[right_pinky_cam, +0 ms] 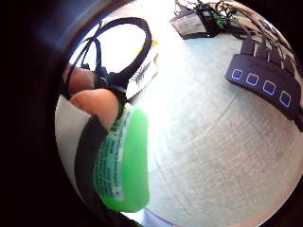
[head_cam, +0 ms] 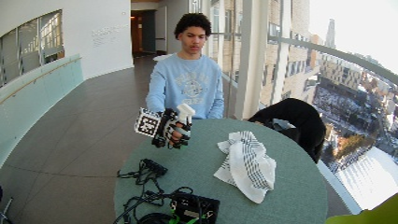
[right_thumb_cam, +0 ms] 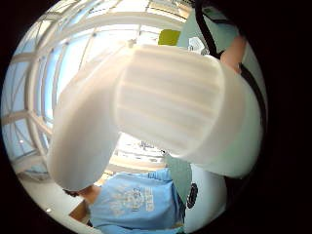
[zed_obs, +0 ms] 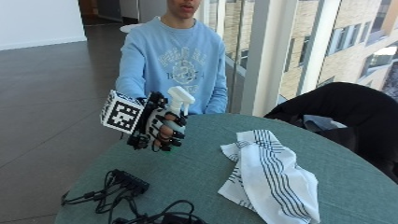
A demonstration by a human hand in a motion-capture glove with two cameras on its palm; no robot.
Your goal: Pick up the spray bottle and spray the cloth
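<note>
In the outside view, the gloved right hand curls round the spray bottle, raised above the round table; its fingers hide the body, leaving only the white head visible. The striped cloth lies crumpled on the table, well apart. The little-finger palm view shows the bottle's green, labelled body partly covered by fingers; the thumb-side view is filled by its ribbed white head.

- Round table, green-grey cloth top.
- Black box with a row of ports near the table's edge, cables trailing from it; in the little-finger palm view, the ports show blue-lit squares.
- Second black device at the near edge, among tangled cords.
- Black coat draped over a chair beside the table.
- White window pillar behind the table.
</note>
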